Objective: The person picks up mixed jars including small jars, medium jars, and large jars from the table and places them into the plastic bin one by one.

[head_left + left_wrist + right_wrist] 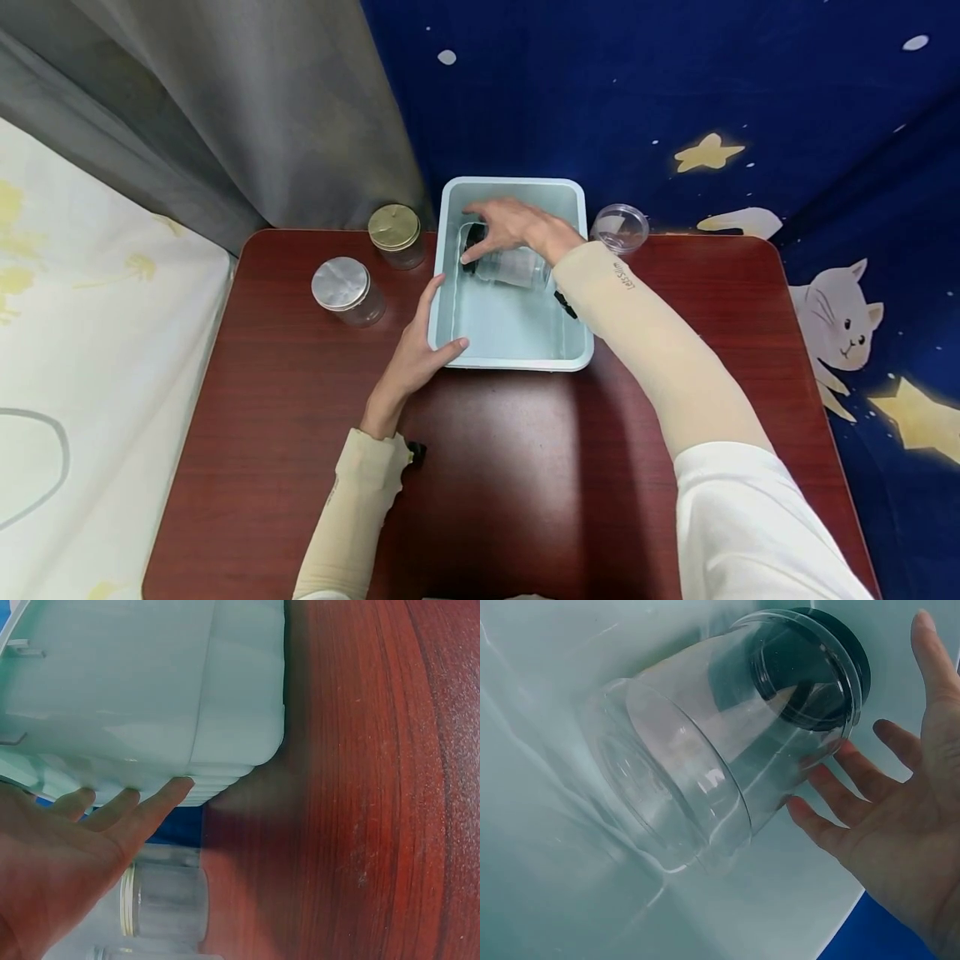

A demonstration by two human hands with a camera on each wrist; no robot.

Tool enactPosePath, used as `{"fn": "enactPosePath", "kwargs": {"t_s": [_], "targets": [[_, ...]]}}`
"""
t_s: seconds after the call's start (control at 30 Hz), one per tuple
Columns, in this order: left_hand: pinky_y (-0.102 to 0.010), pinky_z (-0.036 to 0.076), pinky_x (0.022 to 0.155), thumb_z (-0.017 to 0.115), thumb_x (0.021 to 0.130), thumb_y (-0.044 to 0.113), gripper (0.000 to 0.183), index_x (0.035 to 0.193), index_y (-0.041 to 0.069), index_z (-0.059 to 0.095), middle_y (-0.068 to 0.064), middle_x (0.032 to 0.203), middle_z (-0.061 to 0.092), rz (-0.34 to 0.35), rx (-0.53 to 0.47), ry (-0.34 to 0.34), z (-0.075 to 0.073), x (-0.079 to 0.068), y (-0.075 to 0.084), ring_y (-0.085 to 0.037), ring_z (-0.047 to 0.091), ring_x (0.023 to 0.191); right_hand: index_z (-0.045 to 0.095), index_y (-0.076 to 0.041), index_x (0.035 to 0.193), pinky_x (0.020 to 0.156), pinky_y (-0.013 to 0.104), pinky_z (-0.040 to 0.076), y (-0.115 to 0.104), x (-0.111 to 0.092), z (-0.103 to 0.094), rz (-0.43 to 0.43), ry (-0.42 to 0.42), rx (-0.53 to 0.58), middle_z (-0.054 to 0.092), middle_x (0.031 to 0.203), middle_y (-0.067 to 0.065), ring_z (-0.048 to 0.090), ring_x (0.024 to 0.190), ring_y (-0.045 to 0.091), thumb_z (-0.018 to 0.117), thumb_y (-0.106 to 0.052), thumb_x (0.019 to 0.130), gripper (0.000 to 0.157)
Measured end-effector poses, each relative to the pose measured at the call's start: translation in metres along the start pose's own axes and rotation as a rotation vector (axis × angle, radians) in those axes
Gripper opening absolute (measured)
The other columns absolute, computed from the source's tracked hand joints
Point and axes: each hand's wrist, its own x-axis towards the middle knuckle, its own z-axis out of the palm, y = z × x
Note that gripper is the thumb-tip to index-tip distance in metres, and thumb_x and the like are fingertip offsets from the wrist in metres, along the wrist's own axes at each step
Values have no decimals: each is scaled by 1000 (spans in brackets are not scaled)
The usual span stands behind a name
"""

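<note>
A clear jar with a black lid (pixel 516 265) lies on its side inside the pale blue-green plastic bin (pixel 517 364), its lid end toward the left wall. Over that lid end reaches my right hand (pixel 517 227), thumb and fingers spread apart. In the right wrist view, the fingertips of the right hand (pixel 892 802) are at the side of the jar (pixel 705 750) near its black lid (pixel 859 652), while the thumb stands away. My left hand (pixel 415 350) rests against the bin's front left corner, thumb over the front rim. Its extended fingers (pixel 161 802) touch the outer wall.
Left of the bin stand two clear jars, one with a silver lid (pixel 341 283) and one with a gold lid (pixel 394 227). A clear round container (pixel 620 227) is at the bin's right. Curtains border the dark red table (pixel 487 467) behind.
</note>
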Motion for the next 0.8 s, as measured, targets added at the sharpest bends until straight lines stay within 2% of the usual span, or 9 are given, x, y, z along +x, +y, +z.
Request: {"fn": "enactPosePath", "kwargs": {"t_s": [0.13, 0.23, 0.4, 0.5, 0.7, 0.73, 0.8], "targets": [[-60, 28, 106, 70, 88, 9, 92, 160, 22, 14, -20, 158, 27, 3, -8, 7, 3, 4, -19, -40, 35, 137, 36, -15, 154, 109, 40, 35, 0, -1, -1, 20, -8, 0, 47, 148, 10, 46, 131, 25, 75, -61, 79, 97], [-59, 28, 106, 72, 88, 12, 94, 159, 34, 13, -13, 159, 28, 1, -10, 17, 4, 7, -36, -35, 35, 137, 38, -14, 154, 107, 40, 37, -1, -2, -2, 24, -7, 0, 50, 144, 12, 49, 127, 25, 75, -61, 79, 96], [-58, 31, 104, 71, 88, 13, 93, 156, 44, 15, -9, 157, 31, 10, -19, 24, 4, 8, -42, -32, 38, 134, 39, -11, 152, 104, 40, 39, -2, -4, -7, 6, -8, -10, 53, 141, 13, 52, 120, 25, 74, -60, 80, 94], [-59, 31, 103, 71, 89, 17, 91, 156, 43, 15, -10, 157, 31, 21, -24, 21, 4, 9, -41, -32, 38, 134, 40, -11, 152, 105, 40, 40, -1, -6, -10, -2, 6, -7, 53, 142, 14, 51, 122, 25, 74, -60, 80, 94], [-61, 27, 106, 69, 89, 15, 89, 159, 20, 15, -21, 157, 27, -4, -29, -7, -1, 3, -7, -39, 34, 137, 40, -14, 152, 107, 39, 38, 0, -9, -12, 4, 17, 6, 50, 146, 13, 48, 130, 25, 73, -64, 79, 95], [-61, 28, 105, 68, 89, 13, 88, 159, 17, 15, -23, 156, 27, -12, -30, -9, -1, 2, -1, -41, 34, 136, 41, -14, 152, 107, 39, 38, 0, -9, -11, 3, 17, 8, 50, 146, 13, 48, 130, 25, 73, -63, 79, 94], [-61, 28, 105, 68, 89, 13, 88, 159, 17, 15, -23, 156, 27, -18, -27, -7, 0, 1, -1, -40, 34, 136, 41, -15, 152, 108, 39, 38, 0, -9, -10, 4, 17, 9, 50, 146, 13, 48, 130, 25, 74, -63, 79, 93]]}}
